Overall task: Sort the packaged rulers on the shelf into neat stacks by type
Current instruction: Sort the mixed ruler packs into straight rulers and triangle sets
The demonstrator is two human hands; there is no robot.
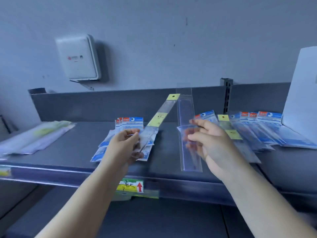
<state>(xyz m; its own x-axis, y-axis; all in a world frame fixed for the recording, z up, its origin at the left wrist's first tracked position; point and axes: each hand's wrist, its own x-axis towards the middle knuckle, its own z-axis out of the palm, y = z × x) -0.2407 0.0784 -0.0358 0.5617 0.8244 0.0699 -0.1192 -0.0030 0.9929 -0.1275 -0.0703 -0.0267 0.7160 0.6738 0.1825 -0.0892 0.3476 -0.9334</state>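
Head view shows the left hand [127, 145] pinching the near end of a yellow-tagged ruler [157, 118], thumb and fingers closed on its clear sleeve. Its long axis rises from that hand up and to the right, the yellow header with its hang hole at the far, high end, well off the shelf. Judging by the lift, it is being carried out of the mix toward its own kind.

Under this hand lies the blue-header stack [127, 136], fanned near the middle of the shelf [68, 152], headers toward the far wall.

Just right of it, the right hand [211, 143] holds a clear ruler [187, 127], fingers curled behind the transparent sleeve and showing through it. This one stands almost upright, long axis running near to far, its top end against the back panel [103, 103]; probably held apart so the two types can be told from each other.

Further right, the right pile [257, 133] slopes in a loose overlap, blue headers at the far end, with another yellow-tagged pack [229, 127] among them, so sorting looks unfinished.

At far left rests a pale pile [36, 136], blurred, lying roughly diagonal. A white board [301, 93] leans at far right.
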